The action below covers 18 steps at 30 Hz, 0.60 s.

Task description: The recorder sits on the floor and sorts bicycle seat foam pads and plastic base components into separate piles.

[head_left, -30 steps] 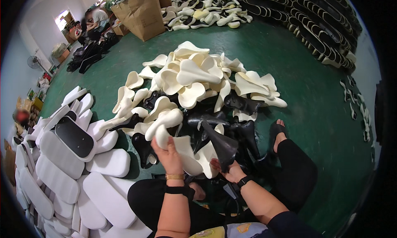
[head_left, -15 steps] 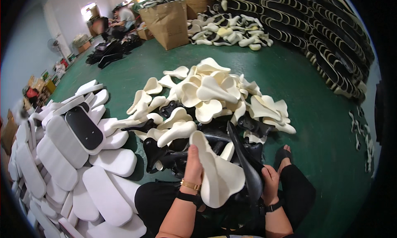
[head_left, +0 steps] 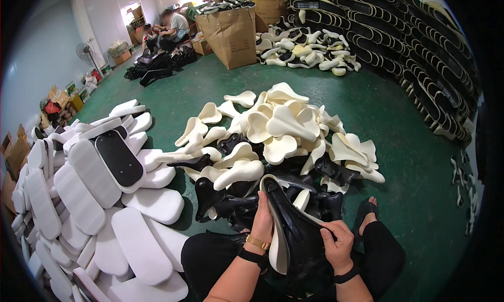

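Note:
Between my hands are a cream foam bicycle saddle pad [head_left: 277, 253] and a black saddle shell [head_left: 294, 223], the shell lying against the pad's hollow side with their narrow noses together. My left hand [head_left: 262, 222] is wrapped round the pad's left side near the nose. My right hand [head_left: 338, 244] pinches the right rim of the shell. Part of the pad is hidden behind the shell. Just beyond, a heap of cream saddle pads [head_left: 292, 124] lies on the floor, with several black shells [head_left: 224, 206] along its near side.
On my left spreads a pile of long white foam pads [head_left: 140, 244], one bearing a black plate [head_left: 119, 159]. Farther back stand a large carton [head_left: 229, 38], a saddle-pad heap [head_left: 310, 49] and two seated people. Long black-and-cream parts [head_left: 404, 50] are stacked at the right.
The black shell, held apart on the right before, has moved left onto the foam pad. My right hand has shifted its grip along the shell's rim. The view has swung slightly.

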### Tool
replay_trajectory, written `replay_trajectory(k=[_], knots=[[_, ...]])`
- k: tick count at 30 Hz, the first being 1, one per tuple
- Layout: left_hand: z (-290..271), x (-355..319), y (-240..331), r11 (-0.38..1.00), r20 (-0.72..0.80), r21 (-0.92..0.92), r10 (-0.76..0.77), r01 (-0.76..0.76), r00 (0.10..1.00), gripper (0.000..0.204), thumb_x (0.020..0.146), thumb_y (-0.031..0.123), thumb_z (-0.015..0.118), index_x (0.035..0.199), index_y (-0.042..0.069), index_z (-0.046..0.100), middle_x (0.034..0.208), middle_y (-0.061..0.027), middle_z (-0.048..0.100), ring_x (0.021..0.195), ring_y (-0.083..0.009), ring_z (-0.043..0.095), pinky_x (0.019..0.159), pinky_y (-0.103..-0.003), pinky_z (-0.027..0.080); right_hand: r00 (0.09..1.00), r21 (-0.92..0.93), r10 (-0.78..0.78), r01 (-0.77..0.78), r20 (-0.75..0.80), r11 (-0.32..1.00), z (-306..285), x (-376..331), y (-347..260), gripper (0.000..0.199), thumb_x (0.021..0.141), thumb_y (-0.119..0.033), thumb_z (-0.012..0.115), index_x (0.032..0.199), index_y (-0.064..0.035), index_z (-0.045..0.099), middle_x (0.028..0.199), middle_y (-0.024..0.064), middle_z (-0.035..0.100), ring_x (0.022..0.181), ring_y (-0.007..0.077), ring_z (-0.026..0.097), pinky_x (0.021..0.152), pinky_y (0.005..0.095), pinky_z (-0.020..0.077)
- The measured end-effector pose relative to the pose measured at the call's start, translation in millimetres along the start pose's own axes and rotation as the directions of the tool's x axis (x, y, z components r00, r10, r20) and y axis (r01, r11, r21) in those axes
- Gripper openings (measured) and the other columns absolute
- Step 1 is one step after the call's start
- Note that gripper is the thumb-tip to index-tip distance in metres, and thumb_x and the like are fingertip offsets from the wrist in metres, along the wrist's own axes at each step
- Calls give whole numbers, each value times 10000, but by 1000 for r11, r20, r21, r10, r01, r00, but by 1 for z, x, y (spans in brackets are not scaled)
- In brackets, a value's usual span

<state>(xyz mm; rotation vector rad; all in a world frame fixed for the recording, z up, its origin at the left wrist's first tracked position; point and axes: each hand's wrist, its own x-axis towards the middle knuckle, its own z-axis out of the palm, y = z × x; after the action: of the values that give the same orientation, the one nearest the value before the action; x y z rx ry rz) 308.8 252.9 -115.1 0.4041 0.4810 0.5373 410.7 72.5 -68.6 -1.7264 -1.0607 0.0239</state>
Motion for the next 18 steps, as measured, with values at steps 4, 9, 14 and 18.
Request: replay_trajectory(k=[4, 9, 14, 18], knots=[[2, -1, 0, 999, 3, 1, 40, -40, 999, 581, 958, 604, 402, 1234, 108, 526, 1037, -66, 620, 917, -191, 622, 806, -340, 544, 1000, -13, 19, -19, 5, 1000, 2, 1, 1, 120, 810, -27, 685, 926, 0, 700, 785, 123, 625, 715, 265, 600, 648, 327, 473], [3, -1, -3, 999, -26, 42, 32, -31, 999, 588, 973, 593, 376, 1269, 96, 480, 1070, -71, 596, 930, -181, 607, 819, -331, 532, 999, -27, 15, -16, -30, 1000, 5, 0, -2, 114, 808, -26, 686, 918, 2, 698, 782, 122, 624, 720, 269, 599, 651, 332, 472], [-10, 9, -18, 960, 4, 200, 200, -197, 980, 612, 966, 610, 360, 1225, 76, 509, 1084, -60, 596, 959, -163, 583, 862, -306, 496, 997, -98, -35, 28, -70, 995, 6, 1, -5, 116, 793, -9, 686, 909, -4, 694, 777, 115, 615, 720, 276, 587, 653, 341, 464], [-21, 19, -25, 916, 8, 289, 289, -279, 957, 640, 942, 652, 365, 1152, 83, 571, 1045, -51, 625, 921, -162, 600, 846, -306, 499, 994, -144, -70, 57, -87, 988, 8, 5, -6, 148, 768, 21, 688, 907, -29, 700, 773, 97, 590, 720, 268, 553, 657, 350, 440]])
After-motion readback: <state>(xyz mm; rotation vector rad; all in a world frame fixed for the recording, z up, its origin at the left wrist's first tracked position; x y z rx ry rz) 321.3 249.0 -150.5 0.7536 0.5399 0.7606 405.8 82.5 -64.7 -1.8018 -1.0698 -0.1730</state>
